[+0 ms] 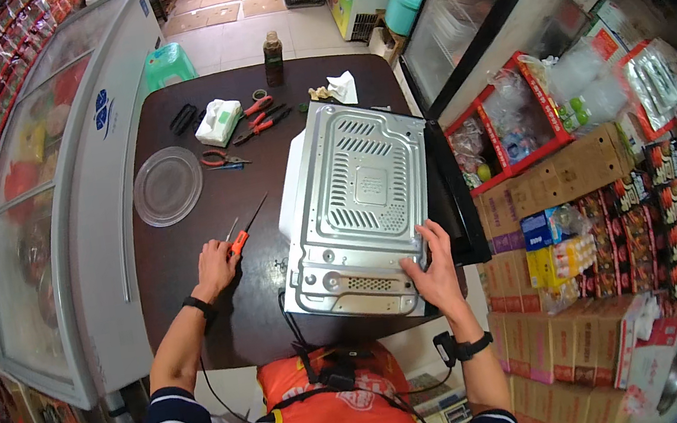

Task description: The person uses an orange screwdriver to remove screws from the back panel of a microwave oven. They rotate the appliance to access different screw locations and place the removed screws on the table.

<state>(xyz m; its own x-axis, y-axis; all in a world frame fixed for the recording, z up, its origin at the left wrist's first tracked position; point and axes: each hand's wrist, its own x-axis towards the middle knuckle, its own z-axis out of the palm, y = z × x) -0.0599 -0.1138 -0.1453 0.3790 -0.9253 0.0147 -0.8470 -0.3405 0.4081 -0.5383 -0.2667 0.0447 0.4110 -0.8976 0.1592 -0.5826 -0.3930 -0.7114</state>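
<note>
A microwave oven (369, 181) lies on the dark table (196, 311), its slotted metal underside facing up and its black front (450, 186) to the right. My right hand (435, 271) rests on its near right edge, fingers spread. Left of the oven, my left hand (218, 269) has its fingers closed at an orange-handled screwdriver (240, 243) whose long shaft points away from me. A second thin shaft shows beside the fingers; its handle is hidden. Farther back lie orange-handled pliers (218, 158), several red-and-black hand tools (262, 120) and a clear round plate (168, 186).
A tissue pack (218, 122), a tape roll (259, 95), crumpled white paper (343, 88) and a dark bottle (273, 59) stand toward the table's far side. A glass-topped freezer (84, 206) flanks the left. Cardboard boxes (540, 269) and red crates (509, 120) crowd the right.
</note>
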